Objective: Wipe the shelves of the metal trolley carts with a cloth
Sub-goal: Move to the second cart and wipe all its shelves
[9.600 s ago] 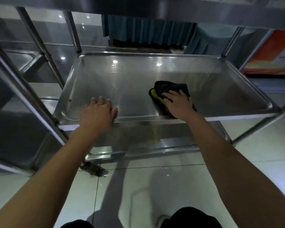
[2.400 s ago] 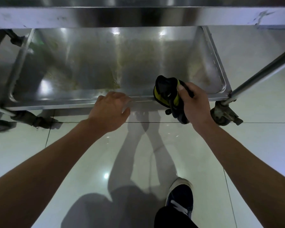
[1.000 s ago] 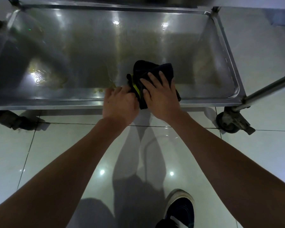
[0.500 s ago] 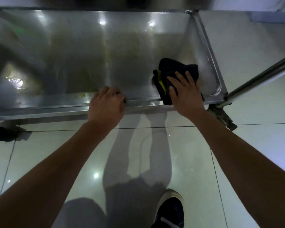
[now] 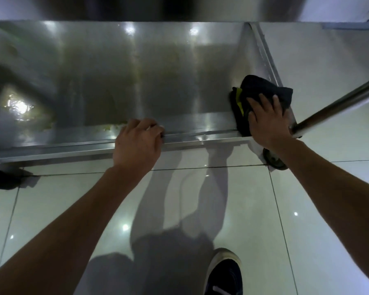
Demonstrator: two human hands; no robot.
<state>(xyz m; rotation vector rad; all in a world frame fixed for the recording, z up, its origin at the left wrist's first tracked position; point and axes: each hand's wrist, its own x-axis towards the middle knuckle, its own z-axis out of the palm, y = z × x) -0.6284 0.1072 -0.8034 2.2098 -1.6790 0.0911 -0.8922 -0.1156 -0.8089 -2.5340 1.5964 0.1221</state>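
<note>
The right hand (image 5: pixel 266 122) presses flat, fingers spread, on the dark cloth (image 5: pixel 262 92) in the bottom shelf's (image 5: pixel 136 81) near right corner, likely to scrub there. The left hand (image 5: pixel 136 143) curls over the near rim (image 5: pixel 200 133), probably steadying the trolley. The raised edge and the upright post (image 5: pixel 337 103) hem the cloth in; open, stained metal lies leftward.

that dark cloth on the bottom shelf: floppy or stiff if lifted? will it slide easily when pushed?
Likely floppy: the cloth lies bunched in soft folds under the right hand. It probably slides easily, since the bottom shelf is smooth, glossy metal. It looks light; flat fingers alone press it down.
</note>
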